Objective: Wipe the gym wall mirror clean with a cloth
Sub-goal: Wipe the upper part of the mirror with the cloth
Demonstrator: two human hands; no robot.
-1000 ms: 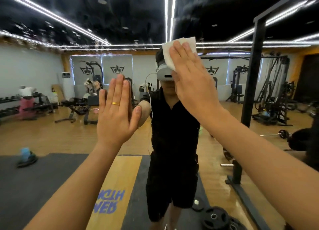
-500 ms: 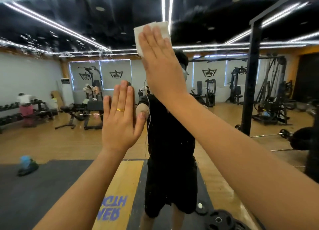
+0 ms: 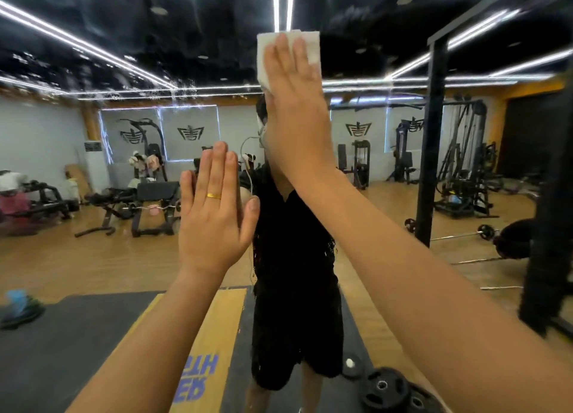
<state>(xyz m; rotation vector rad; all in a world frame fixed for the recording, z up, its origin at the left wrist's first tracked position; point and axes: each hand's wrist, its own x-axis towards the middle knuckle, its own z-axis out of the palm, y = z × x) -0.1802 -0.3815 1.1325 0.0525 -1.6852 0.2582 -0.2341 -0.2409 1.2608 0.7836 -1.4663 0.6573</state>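
Filling whole view, wall mirror [image 3: 55,133] reflects gym machines [image 3: 459,171], wood floor [image 3: 93,264], person in black [image 3: 294,288]. Right grip [image 3: 297,102] high up, fingers straight, palm pressing flat on cloth [image 3: 263,59]. Left grip [image 3: 214,223] lower, to its left, fingers straight and together, holding nothing; contact with glass unclear. White cloth pinned against mirror near top centre, under right fingers. Gold ring [image 3: 214,196] on left finger.

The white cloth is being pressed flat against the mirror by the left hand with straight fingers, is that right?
Not quite. The head view shows the right hand pressing the white cloth flat against the mirror with straight fingers. The left hand, wearing a ring, has no cloth.
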